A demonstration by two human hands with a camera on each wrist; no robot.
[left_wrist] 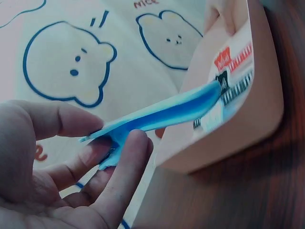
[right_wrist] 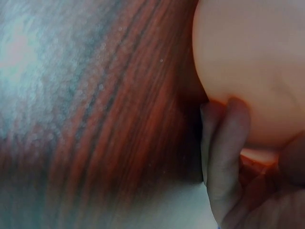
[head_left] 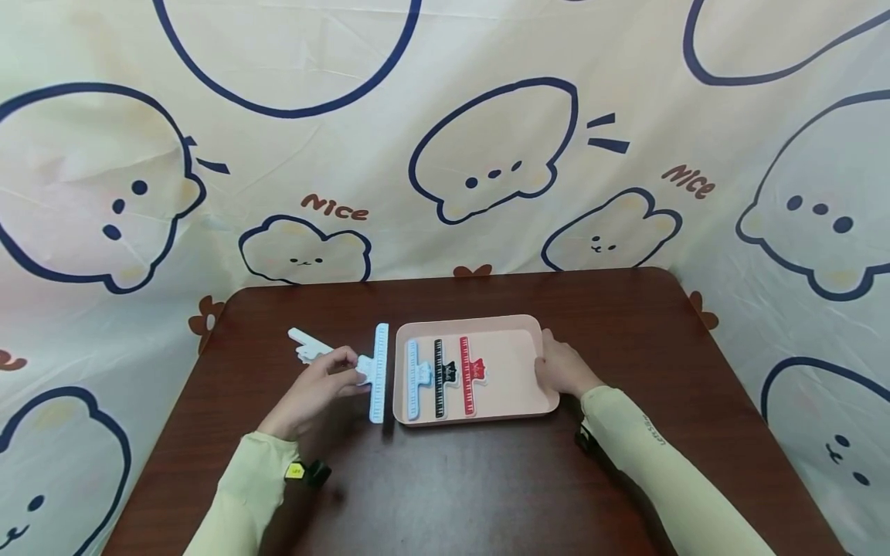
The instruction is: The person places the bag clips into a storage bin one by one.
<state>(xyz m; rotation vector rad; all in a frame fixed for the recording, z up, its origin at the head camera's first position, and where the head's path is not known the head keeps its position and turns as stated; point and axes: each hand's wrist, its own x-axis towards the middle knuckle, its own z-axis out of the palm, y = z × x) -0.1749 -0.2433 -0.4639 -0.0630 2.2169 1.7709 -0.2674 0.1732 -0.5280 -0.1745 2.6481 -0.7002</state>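
My left hand (head_left: 321, 398) pinches a light blue ruler-marked clip (head_left: 378, 378) by its handle, just left of the pink tray (head_left: 518, 367). In the left wrist view, the thumb and fingers press on the handle of this clip (left_wrist: 162, 112), its long bar pointing toward the tray. Three similar clips lie side by side in the tray: a blue clip (head_left: 413, 394), a black clip (head_left: 439, 390) and a red clip (head_left: 467, 390). My right hand (head_left: 566, 367) grips the tray's right edge, fingers bent at the rim in the right wrist view.
A white clip-like piece (head_left: 307, 342) lies on the dark brown table (head_left: 459, 486) behind my left hand, partly hidden by it. A cream curtain (head_left: 389, 247) with blue cartoon outlines hangs behind and beside the table.
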